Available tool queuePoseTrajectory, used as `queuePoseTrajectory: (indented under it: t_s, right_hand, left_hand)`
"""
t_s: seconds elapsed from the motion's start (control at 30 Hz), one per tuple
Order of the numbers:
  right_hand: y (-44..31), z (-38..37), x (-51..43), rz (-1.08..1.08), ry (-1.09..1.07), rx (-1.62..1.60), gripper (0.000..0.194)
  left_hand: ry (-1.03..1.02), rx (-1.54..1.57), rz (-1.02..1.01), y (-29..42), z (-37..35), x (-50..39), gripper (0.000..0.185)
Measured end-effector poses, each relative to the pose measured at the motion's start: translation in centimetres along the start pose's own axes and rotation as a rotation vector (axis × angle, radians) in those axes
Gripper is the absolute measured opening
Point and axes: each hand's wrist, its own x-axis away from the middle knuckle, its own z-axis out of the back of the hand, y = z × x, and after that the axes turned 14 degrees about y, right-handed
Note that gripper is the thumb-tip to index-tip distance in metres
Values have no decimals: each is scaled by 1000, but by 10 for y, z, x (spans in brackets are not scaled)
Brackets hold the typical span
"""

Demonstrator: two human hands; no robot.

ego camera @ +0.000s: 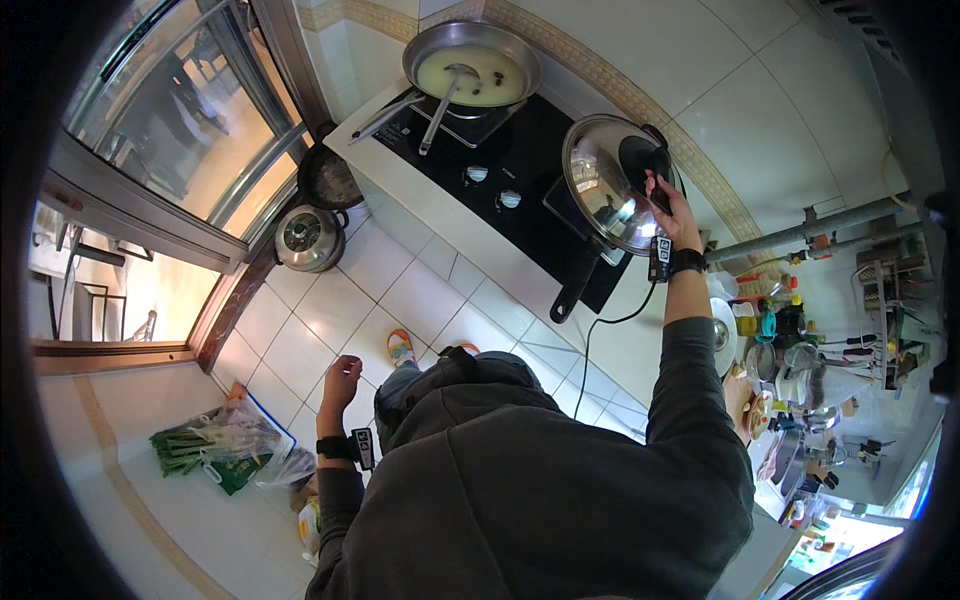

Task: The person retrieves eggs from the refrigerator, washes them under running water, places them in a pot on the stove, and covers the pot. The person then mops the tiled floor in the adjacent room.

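Note:
My right hand grips the black handle of a shiny metal lid, which sits over a pan on the right burner of the black gas hob. The pan's black handle points towards me. On the left burner stands a wide steel wok with pale yellowish liquid and a few dark pieces in it. A metal ladle rests in that wok, its handle over the rim. My left hand hangs over the tiled floor at my side, fingers loosely curled, touching nothing.
Metal tongs lie at the hob's left corner. A lidded steel pot and a dark pan stand by the sliding door. Bottles, a white lid or plate and dishes crowd the right counter. Bagged green vegetables lie at lower left.

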Motion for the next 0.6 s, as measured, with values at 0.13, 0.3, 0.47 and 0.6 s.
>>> queuePoseTrajectory:
  t_s: [0.13, 0.3, 0.47, 0.6]
  right_hand:
    - [0, -4, 3, 95, 156, 101, 24]
    - [-8, -6, 7, 114, 236, 262, 23]
    - [-6, -5, 11, 189, 272, 337, 20]
    - [2, -6, 8, 326, 303, 372, 19]
  left_hand:
    - [-14, -14, 14, -6, 13, -30, 18]
    - [-95, -75, -29, -10, 22, -59, 20]
    - [-181, -163, -59, -6, 30, -84, 20]
    - [-206, -164, -60, 4, 35, -96, 21]
